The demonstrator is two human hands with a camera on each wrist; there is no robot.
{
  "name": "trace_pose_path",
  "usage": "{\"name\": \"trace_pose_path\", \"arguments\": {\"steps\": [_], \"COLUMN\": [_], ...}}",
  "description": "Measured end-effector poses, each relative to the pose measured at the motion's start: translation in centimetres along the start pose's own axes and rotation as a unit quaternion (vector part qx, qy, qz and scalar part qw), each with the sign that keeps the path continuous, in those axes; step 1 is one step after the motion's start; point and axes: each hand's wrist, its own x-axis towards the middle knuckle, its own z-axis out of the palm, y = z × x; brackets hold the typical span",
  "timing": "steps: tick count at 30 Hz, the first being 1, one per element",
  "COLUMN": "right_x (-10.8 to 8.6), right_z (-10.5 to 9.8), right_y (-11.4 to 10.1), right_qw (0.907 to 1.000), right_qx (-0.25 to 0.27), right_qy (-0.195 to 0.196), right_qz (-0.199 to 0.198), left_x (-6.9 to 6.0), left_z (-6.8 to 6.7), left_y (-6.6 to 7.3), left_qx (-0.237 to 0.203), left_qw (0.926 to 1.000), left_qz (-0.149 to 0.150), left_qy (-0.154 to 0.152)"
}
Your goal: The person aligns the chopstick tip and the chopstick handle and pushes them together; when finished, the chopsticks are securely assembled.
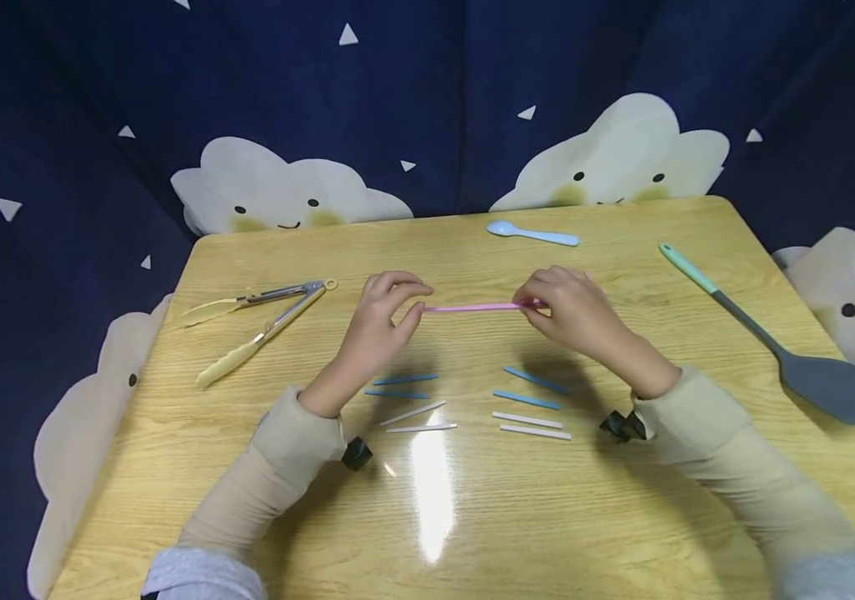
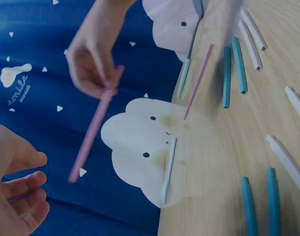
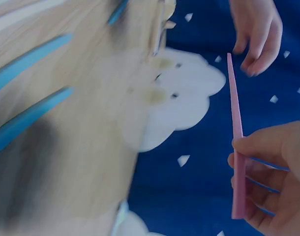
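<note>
The right hand (image 1: 566, 304) is pinching a pink stick (image 1: 472, 307) between thumb and fingertips, near one end. The left hand (image 1: 382, 312) is hovering just beside the stick's other end, its thumb and fingers spread moderately apart and, judging by the wrist views, holding nothing. The stick is hanging roughly level above the table (image 1: 585, 517), nearer the far edge than the near one. A second pink stick (image 2: 199, 81) is lying on the tabletop beyond the right hand, toward the far edge.

Nearer the near edge, two blue sticks (image 1: 406, 380) and two white sticks (image 1: 422, 428) are lying on the left, while another blue pair (image 1: 535, 380) and another white pair (image 1: 527, 420) are lying to their right. Farther out, a light-blue spoon (image 1: 540, 236) is resting by the far edge, tongs (image 1: 290, 315) are lying spread toward the left edge, and a spatula (image 1: 832, 383) is lying along the right edge.

The person seems to be handling a single stick in midair; the next move appears to be calling for a steady right pinch and a clear left-hand choice between grasping the free end and staying off it.
</note>
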Motion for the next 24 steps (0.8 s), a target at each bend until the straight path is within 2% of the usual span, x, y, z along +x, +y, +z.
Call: {"name": "trace_pose_path", "arguments": {"steps": [3, 9, 12, 16, 19, 24], "right_x": [-0.5, -1.8, -2.7, -3.5, -4.1, -4.8], "right_z": [0.4, 1.3, 1.5, 1.7, 2.0, 2.1], "right_y": [1.6, 4.6, 5.6, 6.6, 7.3, 8.1], "right_qw": [0.9984, 0.9881, 0.9808, 0.9704, 0.9605, 0.9356], "right_qx": [-0.006, 0.003, 0.001, 0.01, 0.029, 0.083], "right_qy": [-0.034, -0.081, -0.095, -0.108, -0.12, -0.155], "right_qz": [0.044, 0.131, 0.17, 0.216, 0.249, 0.306], "left_x": [-0.1, -0.4, -0.7, -1.1, -1.4, -1.9], "left_z": [0.0, 0.2, 0.1, 0.0, 0.0, 0.2], "left_y": [-0.3, -0.9, -1.1, -1.5, -2.0, -2.8], "left_qx": [0.002, -0.002, 0.003, 0.016, 0.019, 0.021], "left_qw": [1.0, 0.9998, 0.9986, 0.9927, 0.9882, 0.985], "left_qz": [-0.006, -0.008, -0.028, -0.054, -0.06, -0.066], "left_qy": [0.003, -0.018, -0.045, -0.106, -0.14, -0.158]}}
